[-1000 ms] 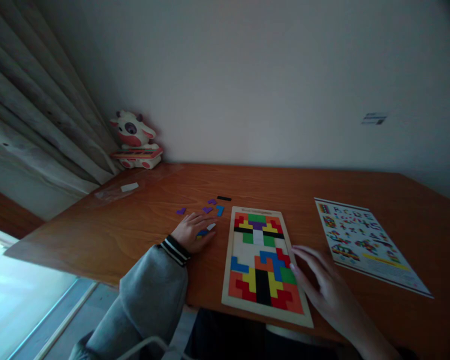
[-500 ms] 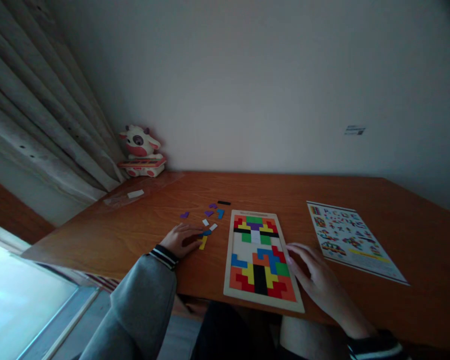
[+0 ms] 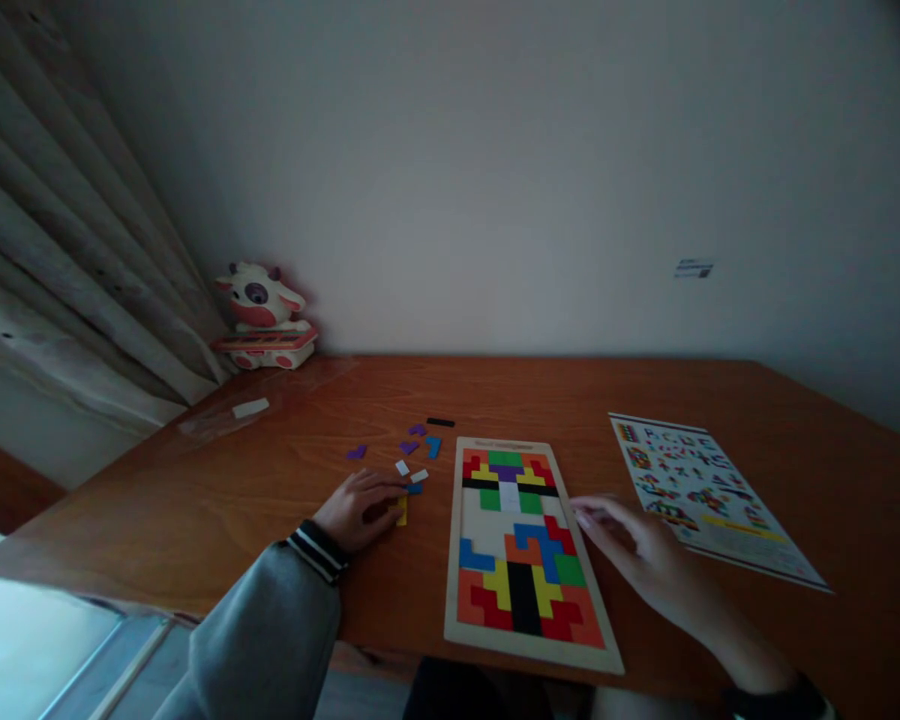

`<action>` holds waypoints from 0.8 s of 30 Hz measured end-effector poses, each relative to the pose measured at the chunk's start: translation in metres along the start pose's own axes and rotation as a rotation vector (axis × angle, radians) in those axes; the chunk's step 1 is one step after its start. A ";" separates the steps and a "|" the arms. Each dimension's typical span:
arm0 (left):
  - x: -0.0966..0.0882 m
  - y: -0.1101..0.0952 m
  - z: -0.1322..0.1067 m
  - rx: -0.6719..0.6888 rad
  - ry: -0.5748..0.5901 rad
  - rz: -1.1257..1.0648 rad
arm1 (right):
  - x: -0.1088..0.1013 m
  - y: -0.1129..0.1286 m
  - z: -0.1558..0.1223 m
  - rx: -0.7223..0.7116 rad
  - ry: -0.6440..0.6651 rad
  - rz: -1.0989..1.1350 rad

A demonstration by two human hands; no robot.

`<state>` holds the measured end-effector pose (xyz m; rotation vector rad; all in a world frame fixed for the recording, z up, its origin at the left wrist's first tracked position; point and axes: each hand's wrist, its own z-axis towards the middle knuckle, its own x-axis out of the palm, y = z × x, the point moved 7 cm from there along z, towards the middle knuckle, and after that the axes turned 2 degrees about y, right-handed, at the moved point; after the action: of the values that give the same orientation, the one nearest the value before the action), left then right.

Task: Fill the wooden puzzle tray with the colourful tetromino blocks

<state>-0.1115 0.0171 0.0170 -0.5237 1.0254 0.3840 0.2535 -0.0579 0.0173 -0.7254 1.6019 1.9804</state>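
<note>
Fingers of the left hand (image 3: 360,508) are spread and lie flat on the table (image 3: 720,640), their tips touching a yellow piece (image 3: 402,511) and a blue piece (image 3: 415,488) just left of the puzzle board (image 3: 521,545); nothing is gripped. Loosely apart, the fingers of the right hand (image 3: 649,560) rest at the board's right edge, blurred at the tips, holding nothing that can be seen. Partly filled with coloured blocks, the board lies flat near the table's front edge, with a bare patch in its middle. Beyond the left hand lie two white pieces (image 3: 410,471), some purple pieces (image 3: 409,446), another blue piece (image 3: 433,446) and a black bar (image 3: 440,422). A printed pattern sheet (image 3: 709,490) lies to the right of the board. Far left by the curtain (image 3: 60,250) stands a toy cow (image 3: 261,315).
</note>
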 end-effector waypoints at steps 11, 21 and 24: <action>0.001 0.025 0.043 -0.026 0.002 0.033 | -0.008 0.004 0.095 -0.139 -0.163 0.064; 0.014 0.052 0.066 -0.086 -0.010 -0.029 | -0.008 -0.036 0.116 -0.057 -0.440 0.135; 0.015 0.058 0.070 -0.098 -0.035 -0.040 | -0.007 -0.042 0.111 -0.028 -0.449 0.129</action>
<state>-0.0863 0.1058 0.0191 -0.6224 0.9643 0.4080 0.2750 0.0586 0.0106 -0.1663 1.3764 2.0742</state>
